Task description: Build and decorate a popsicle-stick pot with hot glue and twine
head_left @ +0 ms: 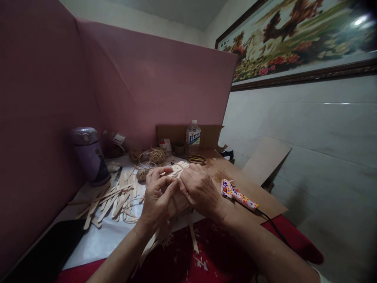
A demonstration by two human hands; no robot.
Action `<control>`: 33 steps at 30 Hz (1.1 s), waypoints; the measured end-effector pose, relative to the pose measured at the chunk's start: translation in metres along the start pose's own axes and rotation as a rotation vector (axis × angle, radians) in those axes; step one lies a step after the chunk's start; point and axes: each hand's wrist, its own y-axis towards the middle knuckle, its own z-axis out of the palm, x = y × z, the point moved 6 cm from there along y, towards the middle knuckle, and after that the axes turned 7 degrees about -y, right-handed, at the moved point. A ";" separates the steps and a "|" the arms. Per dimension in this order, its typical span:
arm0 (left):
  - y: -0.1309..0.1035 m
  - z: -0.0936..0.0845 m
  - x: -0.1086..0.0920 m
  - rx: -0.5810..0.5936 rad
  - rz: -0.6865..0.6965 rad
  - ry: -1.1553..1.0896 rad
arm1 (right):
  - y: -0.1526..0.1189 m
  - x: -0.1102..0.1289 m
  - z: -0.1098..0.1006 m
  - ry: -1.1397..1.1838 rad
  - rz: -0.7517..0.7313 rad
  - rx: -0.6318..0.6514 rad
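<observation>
A piece of pale wooden sticks (179, 168), set side by side, sits between the two hands above the counter's near side. The left hand (158, 192) pinches it with thumb and fingers; the right hand (200, 186) curls tightly on its other side, fingertips partly hidden. The step in hand looks like pressing or adjusting the piece; whatever lies beneath is too dim to tell. The next move probably calls for a steady two-sided grip. Loose sticks (116, 200) lie leftward, a glue gun (238, 194) rightward, twine (157, 155) and scissors (196, 159) beyond.
</observation>
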 end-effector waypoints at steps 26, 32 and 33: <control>0.001 0.000 0.002 0.032 -0.045 -0.091 | 0.000 -0.003 -0.004 0.247 0.079 0.017; 0.001 0.001 0.001 0.039 -0.037 -0.068 | 0.002 -0.001 -0.003 0.095 0.022 0.051; 0.000 0.001 0.001 0.039 -0.038 -0.068 | 0.002 -0.001 -0.002 0.068 0.015 0.059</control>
